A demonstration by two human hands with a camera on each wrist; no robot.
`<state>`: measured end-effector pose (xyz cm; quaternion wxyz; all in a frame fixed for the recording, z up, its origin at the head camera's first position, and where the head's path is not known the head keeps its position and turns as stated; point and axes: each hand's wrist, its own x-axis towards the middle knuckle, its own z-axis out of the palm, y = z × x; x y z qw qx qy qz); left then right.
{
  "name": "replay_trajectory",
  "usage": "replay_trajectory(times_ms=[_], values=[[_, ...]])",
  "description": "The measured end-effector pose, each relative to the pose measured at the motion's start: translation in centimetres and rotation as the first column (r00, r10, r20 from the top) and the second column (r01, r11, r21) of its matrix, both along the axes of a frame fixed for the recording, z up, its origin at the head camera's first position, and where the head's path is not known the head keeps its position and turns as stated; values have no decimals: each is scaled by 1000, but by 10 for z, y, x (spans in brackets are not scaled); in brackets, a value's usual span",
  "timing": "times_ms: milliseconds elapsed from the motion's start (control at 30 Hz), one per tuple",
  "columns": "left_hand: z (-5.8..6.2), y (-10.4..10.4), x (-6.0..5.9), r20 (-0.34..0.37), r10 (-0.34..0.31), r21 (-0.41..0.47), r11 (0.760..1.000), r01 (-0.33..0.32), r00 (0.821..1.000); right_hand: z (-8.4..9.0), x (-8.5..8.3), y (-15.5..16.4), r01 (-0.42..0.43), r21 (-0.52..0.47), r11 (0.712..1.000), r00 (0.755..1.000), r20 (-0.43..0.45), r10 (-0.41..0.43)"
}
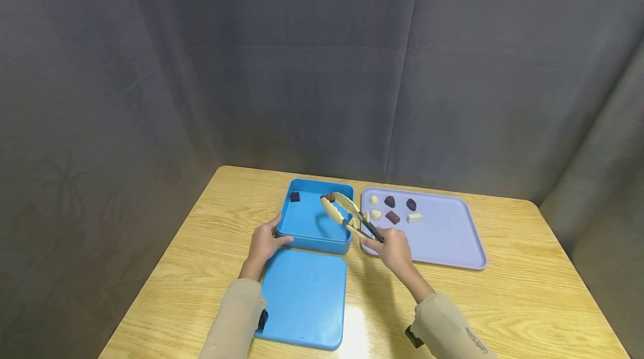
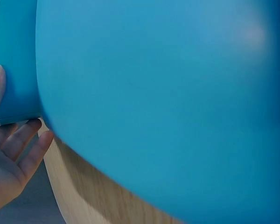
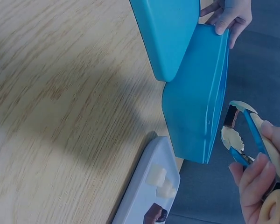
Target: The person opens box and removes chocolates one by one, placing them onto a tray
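My left hand (image 1: 264, 241) holds the near left corner of a blue box (image 1: 316, 243), its thumb on the front wall and its fingers along the side. In my right hand (image 1: 394, 248) is a pair of tongs (image 1: 347, 202) with cream tips and dark arms. Between the tips sits a brown chocolate piece (image 1: 328, 197), held over the box's interior. The right wrist view shows the same chocolate (image 3: 231, 116) pinched above the box rim. A dark square chocolate (image 1: 294, 197) lies inside the box at the far left.
A lilac tray (image 1: 443, 230) stands right of the box, bearing white pieces and dark chocolates, among them a brown block (image 1: 392, 217). In front of the box lies a flat blue lid (image 1: 304, 297). Grey curtains (image 1: 302, 68) hang behind the wooden table (image 1: 528, 292).
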<state>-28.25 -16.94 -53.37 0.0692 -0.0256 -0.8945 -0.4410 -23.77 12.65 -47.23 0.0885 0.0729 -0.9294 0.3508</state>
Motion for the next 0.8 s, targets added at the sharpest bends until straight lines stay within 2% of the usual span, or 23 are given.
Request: replay_trajectory(times_ms=[300,433,533,800], values=[[-2,-1,0,-24,-1,-25,1000,1,1000,-3,11,17,11,18,1000,998,-62,-10],[1,-1,1,-27,-1,-25,1000,0,1000,-3,17,27,33,7,999,999,-41,-33],[1,-1,1,-16,5,-25,1000,-5,1000,-4,20,34,47,6,999,999,-28,-47],[0,0,1,5,2,-5,1000,-1,1000,-10,27,42,57,-16,998,996,-66,-57]])
